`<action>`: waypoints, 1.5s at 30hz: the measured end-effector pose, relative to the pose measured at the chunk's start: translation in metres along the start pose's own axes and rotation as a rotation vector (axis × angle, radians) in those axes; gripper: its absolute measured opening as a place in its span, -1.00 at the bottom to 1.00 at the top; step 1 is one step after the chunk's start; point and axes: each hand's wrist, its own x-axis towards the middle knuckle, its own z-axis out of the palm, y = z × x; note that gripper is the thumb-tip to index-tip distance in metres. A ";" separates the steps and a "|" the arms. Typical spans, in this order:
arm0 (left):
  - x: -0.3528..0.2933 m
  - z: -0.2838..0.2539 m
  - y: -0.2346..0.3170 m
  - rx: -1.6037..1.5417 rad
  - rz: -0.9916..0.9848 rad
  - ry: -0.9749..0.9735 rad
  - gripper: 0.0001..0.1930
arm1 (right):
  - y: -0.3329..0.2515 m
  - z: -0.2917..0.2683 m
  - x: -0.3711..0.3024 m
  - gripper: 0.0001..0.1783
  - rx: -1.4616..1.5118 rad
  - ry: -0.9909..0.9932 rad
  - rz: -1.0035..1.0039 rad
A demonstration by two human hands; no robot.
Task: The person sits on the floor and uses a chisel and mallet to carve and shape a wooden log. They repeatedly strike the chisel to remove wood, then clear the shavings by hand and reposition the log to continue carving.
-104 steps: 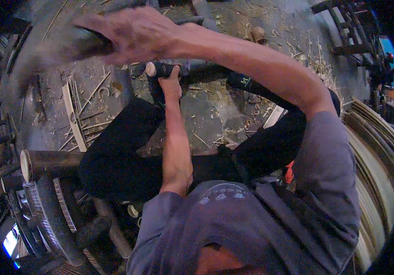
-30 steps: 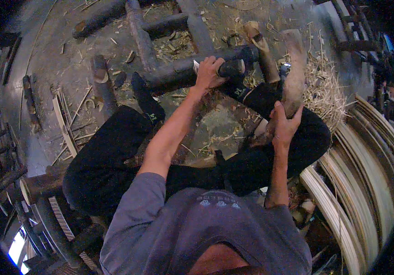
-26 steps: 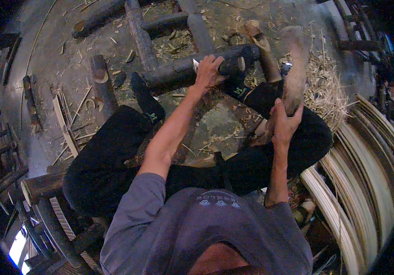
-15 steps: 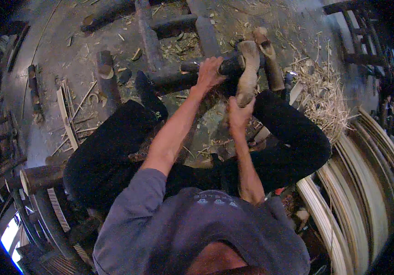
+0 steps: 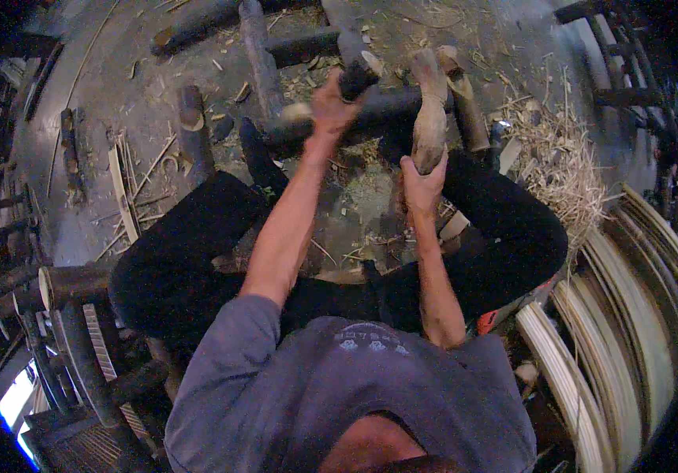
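Well left of the crosswise dark log [image 5: 386,114], a thick log with a pale cut end [image 5: 74,287] lies on its side. Nearer, yet left of the crosswise log, are pale wood strips [image 5: 123,193] and a dark stub with a pale cut face [image 5: 193,126]. Beyond the crosswise log lies a frame of dark poles [image 5: 258,67]. Over its left half, the left hand [image 5: 335,106], blurred, grips a tilted short log piece [image 5: 358,79], pale face uppermost. On its near side, the right hand [image 5: 424,185] is closed around a pale wooden club [image 5: 431,122], which overlaps the log's right end; contact cannot be told. Right of the log lie a notched pole [image 5: 469,114], shavings [image 5: 567,162] and, farther off, curved pale strips [image 5: 631,339].
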 end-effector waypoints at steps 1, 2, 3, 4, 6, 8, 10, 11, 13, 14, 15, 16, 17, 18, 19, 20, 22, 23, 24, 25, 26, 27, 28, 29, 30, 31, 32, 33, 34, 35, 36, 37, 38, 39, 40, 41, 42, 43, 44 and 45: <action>0.013 -0.020 -0.007 -0.047 0.071 0.097 -0.50 | -0.006 -0.003 0.001 -0.09 -0.002 -0.015 -0.002; 0.022 -0.048 -0.010 0.075 0.048 0.211 -0.51 | -0.006 -0.006 0.000 -0.09 -0.005 -0.037 0.006; 0.034 -0.071 -0.007 0.191 0.031 0.317 -0.53 | -0.007 -0.007 0.001 -0.09 -0.005 -0.049 0.015; 0.042 -0.088 0.012 -0.112 -0.172 0.339 -0.54 | -0.011 -0.006 0.002 -0.10 0.010 -0.052 0.017; 0.035 -0.122 0.028 -0.423 -0.455 0.345 -0.56 | -0.025 0.000 -0.005 -0.11 0.035 -0.091 0.014; 0.024 -0.143 0.018 -0.457 -0.597 0.309 -0.57 | -0.049 0.004 -0.009 -0.12 0.043 -0.110 -0.122; 0.001 -0.129 0.030 -0.470 -0.660 0.286 -0.59 | -0.055 0.007 -0.002 -0.19 0.009 -0.135 -0.259; -0.007 -0.123 0.034 -0.477 -0.691 0.273 -0.59 | -0.060 0.004 -0.002 -0.19 -0.013 -0.177 -0.249; -0.027 -0.129 -0.002 -0.562 -0.638 0.226 -0.61 | -0.096 0.003 -0.008 -0.20 -0.047 -0.281 -0.239; -0.033 -0.121 -0.014 -0.612 -0.590 0.266 -0.62 | -0.090 0.009 -0.006 -0.17 -0.060 -0.229 -0.394; -0.036 -0.112 -0.015 -0.663 -0.543 0.307 -0.62 | -0.091 0.010 -0.005 -0.16 -0.064 -0.227 -0.414; -0.038 -0.110 -0.004 -0.704 -0.617 0.307 -0.63 | -0.093 0.011 -0.005 -0.16 -0.069 -0.226 -0.434; -0.040 -0.109 -0.016 -0.706 -0.649 0.318 -0.63 | -0.094 0.011 -0.005 -0.16 -0.074 -0.225 -0.454; -0.042 -0.113 -0.035 -0.702 -0.675 0.344 -0.62 | -0.097 0.012 -0.007 -0.18 -0.069 -0.234 -0.472; -0.042 -0.113 -0.041 -0.702 -0.704 0.358 -0.62 | -0.099 0.012 -0.007 -0.20 -0.068 -0.232 -0.486; -0.043 -0.113 -0.046 -0.693 -0.694 0.329 -0.59 | -0.100 0.012 -0.007 -0.22 -0.067 -0.231 -0.501; -0.040 -0.111 -0.037 -0.671 -0.676 0.266 -0.54 | -0.099 0.012 -0.008 -0.22 -0.093 -0.227 -0.476; -0.040 -0.108 -0.032 -0.688 -0.659 0.265 -0.55 | -0.098 0.011 -0.008 -0.22 -0.105 -0.225 -0.464; -0.041 -0.105 -0.023 -0.705 -0.640 0.263 -0.56 | -0.097 0.011 -0.008 -0.22 -0.101 -0.229 -0.454; -0.042 -0.103 -0.017 -0.723 -0.622 0.261 -0.57 | -0.094 0.011 -0.007 -0.22 -0.097 -0.233 -0.445; -0.043 -0.102 -0.024 -0.683 -0.650 0.300 -0.59 | -0.092 0.011 -0.007 -0.22 -0.094 -0.236 -0.435; -0.042 -0.105 -0.030 -0.639 -0.673 0.344 -0.61 | -0.093 0.012 -0.007 -0.22 -0.109 -0.239 -0.431; -0.043 -0.107 -0.035 -0.594 -0.696 0.387 -0.64 | -0.094 0.013 -0.008 -0.22 -0.124 -0.242 -0.426; -0.044 -0.108 -0.040 -0.582 -0.663 0.363 -0.66 | -0.096 0.015 -0.009 -0.22 -0.139 -0.245 -0.422; -0.043 -0.106 -0.034 -0.572 -0.633 0.334 -0.68 | -0.098 0.015 -0.008 -0.19 -0.161 -0.242 -0.443; -0.043 -0.104 -0.029 -0.561 -0.602 0.305 -0.70 | -0.102 0.016 -0.007 -0.16 -0.183 -0.239 -0.464; -0.044 -0.102 -0.033 -0.605 -0.598 0.318 -0.69 | -0.106 0.018 -0.006 -0.13 -0.206 -0.236 -0.485; -0.046 -0.102 -0.041 -0.646 -0.587 0.336 -0.68 | -0.113 0.024 -0.004 -0.13 -0.206 -0.244 -0.550; -0.046 -0.100 -0.040 -0.688 -0.578 0.349 -0.67 | -0.119 0.028 0.001 -0.14 -0.210 -0.246 -0.611; -0.045 -0.099 -0.040 -0.676 -0.561 0.349 -0.68 | -0.127 0.033 0.003 -0.14 -0.212 -0.249 -0.672; -0.043 -0.098 -0.037 -0.664 -0.552 0.353 -0.69 | -0.143 0.037 0.005 -0.11 -0.200 -0.296 -0.742; -0.044 -0.099 -0.035 -0.651 -0.545 0.358 -0.71 | -0.167 0.040 0.006 -0.08 -0.187 -0.346 -0.810; -0.046 -0.099 -0.040 -0.616 -0.479 0.346 -0.72 | -0.181 0.047 0.005 -0.05 -0.171 -0.395 -0.881; -0.045 -0.100 -0.048 -0.582 -0.409 0.332 -0.73 | -0.185 0.061 0.005 -0.11 -0.158 -0.343 -0.980; -0.044 -0.098 -0.047 -0.551 -0.344 0.309 -0.73 | -0.184 0.077 0.009 -0.16 -0.151 -0.285 -1.071; -0.046 -0.095 -0.046 -0.575 -0.315 0.303 -0.73 | -0.181 0.091 0.014 -0.22 -0.144 -0.224 -1.161; -0.042 -0.082 -0.033 -0.619 -0.284 0.280 -0.73 | -0.162 0.102 0.019 -0.22 -0.073 -0.329 -1.115; -0.041 -0.083 -0.028 -0.643 -0.248 0.274 -0.73 | -0.156 0.108 0.022 -0.22 -0.301 -0.489 -1.113; -0.044 -0.086 -0.032 -0.558 -0.291 0.294 -0.73 | -0.150 0.113 0.027 -0.22 -0.531 -0.646 -1.096; -0.045 -0.087 -0.034 -0.479 -0.326 0.312 -0.72 | -0.153 0.114 0.033 -0.21 -0.770 -0.793 -1.066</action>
